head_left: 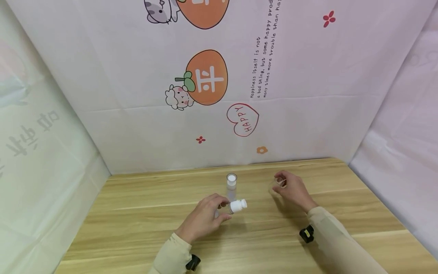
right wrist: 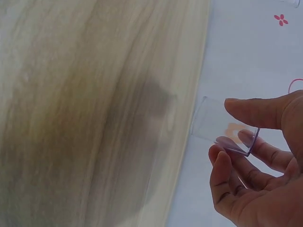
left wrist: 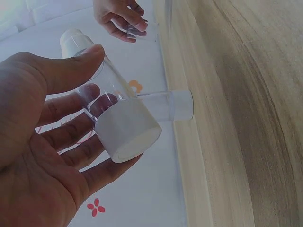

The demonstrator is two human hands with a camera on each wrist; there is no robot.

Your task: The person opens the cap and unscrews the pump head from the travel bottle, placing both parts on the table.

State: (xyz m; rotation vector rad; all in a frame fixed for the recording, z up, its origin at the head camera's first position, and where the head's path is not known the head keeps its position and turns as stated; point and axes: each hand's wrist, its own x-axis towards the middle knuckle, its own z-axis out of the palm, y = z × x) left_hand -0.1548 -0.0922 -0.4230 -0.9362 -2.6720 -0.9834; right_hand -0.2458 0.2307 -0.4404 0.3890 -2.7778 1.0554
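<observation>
The left grip is clamped on a small clear plastic bottle with a white base and a white nozzle top, thumb across one side and fingers curled round the other, so that the bottle lies tilted in the hold with its bare nozzle pointing out past the fingertips toward the right grip. That right grip, well apart from the left, is closed by thumb and fingertips on a colourless see-through plastic cap shaped like a short cylinder, holding it clear of the pale wood-grain table, though it is so transparent that I cannot tell which end is open. Just beyond the left grip, and nearer to it than to the right one, a second clear cylindrical bottle with a white base and white top stands upright on the table, touched by neither grip. I judge the step in hand to be the one where bottle and cap are apart, one in each grip, which fits either fitting the cap or having just drawn it off. If fitting is meant, the next move calls for a steady left grip, the nozzle held in line with the cap's open end, and a light pinch from the right grip as the two come together between them, without knocking the standing bottle just past the left grip's fingers
</observation>
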